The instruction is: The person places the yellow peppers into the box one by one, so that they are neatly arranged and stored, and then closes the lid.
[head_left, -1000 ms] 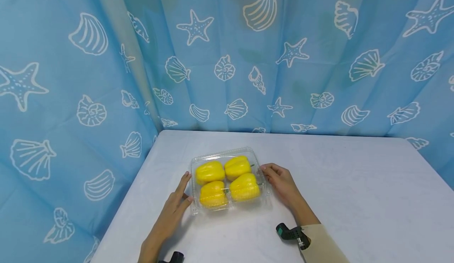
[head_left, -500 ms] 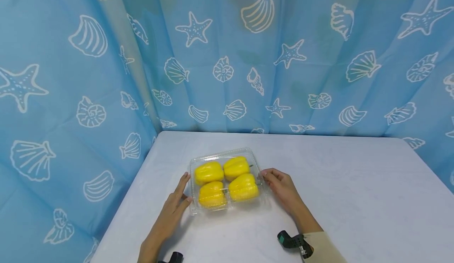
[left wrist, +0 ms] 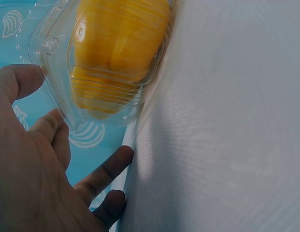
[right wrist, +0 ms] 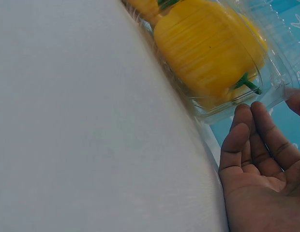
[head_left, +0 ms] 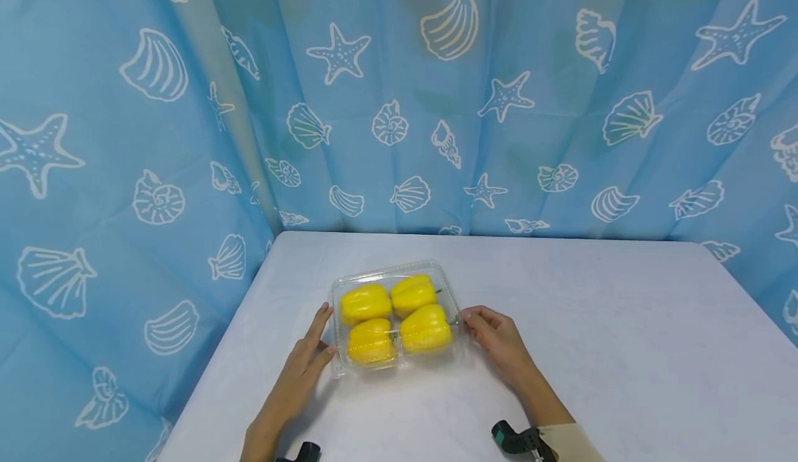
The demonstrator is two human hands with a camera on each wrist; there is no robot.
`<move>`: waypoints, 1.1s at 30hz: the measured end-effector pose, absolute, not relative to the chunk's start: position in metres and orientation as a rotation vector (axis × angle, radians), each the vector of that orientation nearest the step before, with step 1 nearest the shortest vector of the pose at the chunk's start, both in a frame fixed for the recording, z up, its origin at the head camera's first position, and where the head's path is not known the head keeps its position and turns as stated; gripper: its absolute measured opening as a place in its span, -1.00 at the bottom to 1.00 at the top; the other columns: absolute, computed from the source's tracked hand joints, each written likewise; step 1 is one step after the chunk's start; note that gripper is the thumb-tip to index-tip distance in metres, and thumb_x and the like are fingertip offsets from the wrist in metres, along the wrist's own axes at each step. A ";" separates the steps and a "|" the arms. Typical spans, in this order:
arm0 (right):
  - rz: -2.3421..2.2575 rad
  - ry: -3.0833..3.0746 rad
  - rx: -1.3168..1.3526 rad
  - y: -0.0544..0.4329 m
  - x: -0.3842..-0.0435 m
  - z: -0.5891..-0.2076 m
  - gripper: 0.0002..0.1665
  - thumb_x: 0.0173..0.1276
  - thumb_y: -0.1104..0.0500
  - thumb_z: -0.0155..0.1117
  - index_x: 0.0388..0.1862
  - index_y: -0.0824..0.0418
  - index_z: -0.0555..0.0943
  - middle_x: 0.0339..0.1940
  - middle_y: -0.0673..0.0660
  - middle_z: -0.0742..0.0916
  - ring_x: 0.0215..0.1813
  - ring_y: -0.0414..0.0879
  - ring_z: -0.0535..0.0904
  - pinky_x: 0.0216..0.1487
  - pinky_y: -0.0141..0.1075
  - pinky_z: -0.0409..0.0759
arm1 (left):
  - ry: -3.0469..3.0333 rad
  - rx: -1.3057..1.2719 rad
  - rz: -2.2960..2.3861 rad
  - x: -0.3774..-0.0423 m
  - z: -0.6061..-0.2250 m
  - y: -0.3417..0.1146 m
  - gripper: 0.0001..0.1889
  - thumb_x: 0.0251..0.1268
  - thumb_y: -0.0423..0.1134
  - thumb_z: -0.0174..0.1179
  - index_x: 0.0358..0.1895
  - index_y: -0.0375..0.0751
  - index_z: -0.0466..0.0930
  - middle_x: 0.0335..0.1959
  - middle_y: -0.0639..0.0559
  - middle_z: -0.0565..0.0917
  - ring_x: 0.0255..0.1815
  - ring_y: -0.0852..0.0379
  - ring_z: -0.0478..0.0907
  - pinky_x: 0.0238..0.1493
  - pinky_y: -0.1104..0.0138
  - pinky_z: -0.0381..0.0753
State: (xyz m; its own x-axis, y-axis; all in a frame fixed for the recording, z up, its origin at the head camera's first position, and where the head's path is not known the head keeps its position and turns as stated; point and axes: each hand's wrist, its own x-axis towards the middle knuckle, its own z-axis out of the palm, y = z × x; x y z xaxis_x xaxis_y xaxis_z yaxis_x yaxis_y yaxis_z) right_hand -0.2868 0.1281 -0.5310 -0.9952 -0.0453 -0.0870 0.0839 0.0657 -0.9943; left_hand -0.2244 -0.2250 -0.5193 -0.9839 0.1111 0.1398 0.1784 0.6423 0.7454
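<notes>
A clear plastic clamshell box (head_left: 399,363) with its lid down sits on the white table, slightly turned. Inside lie several yellow bell peppers (head_left: 426,328), some with green stems. My left hand (head_left: 299,372) lies along the box's left side, index finger stretched along the edge and thumb by the near corner. In the left wrist view, the lower fingers of that hand are spread near the tabletop. On the opposite side, my right hand (head_left: 499,344) pinches the box's right rim; the right wrist view shows its thumb at the rim and fingertips below, beside a pepper stem (right wrist: 247,84).
The white-covered table (head_left: 623,323) stretches out to the right of the box. Behind it and on the left hangs a blue curtain (head_left: 386,46) with white seashell and starfish prints. A dark wrist mount (head_left: 520,440) sits on the right forearm.
My right hand has slid a little nearer along the box's right edge. The left hand keeps its place at the left side. The whole head view has shifted slightly.
</notes>
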 end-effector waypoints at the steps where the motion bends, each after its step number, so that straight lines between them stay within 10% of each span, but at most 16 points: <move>1: -2.088 2.217 0.046 0.128 -0.285 -0.531 -0.60 0.43 -0.03 0.31 -0.10 0.32 0.66 -0.15 0.16 0.68 -0.06 0.00 0.54 -0.05 -0.34 0.55 | -2.774 -0.245 -1.269 -0.224 -0.519 -0.225 -0.36 0.60 0.02 -0.08 0.63 0.25 -0.06 0.63 0.20 -0.01 -0.05 0.10 0.37 -0.01 0.06 0.35; 33: -2.089 2.226 0.034 0.132 -0.256 -0.528 -0.75 0.43 0.16 0.29 -0.19 0.37 0.67 -0.32 0.23 0.72 -0.24 0.01 0.58 -0.15 -0.29 0.57 | -2.788 -0.231 -1.282 -0.224 -0.519 -0.225 -0.36 0.60 0.05 -0.11 0.63 0.24 -0.07 0.63 0.21 -0.01 -0.02 0.11 0.37 0.00 0.04 0.37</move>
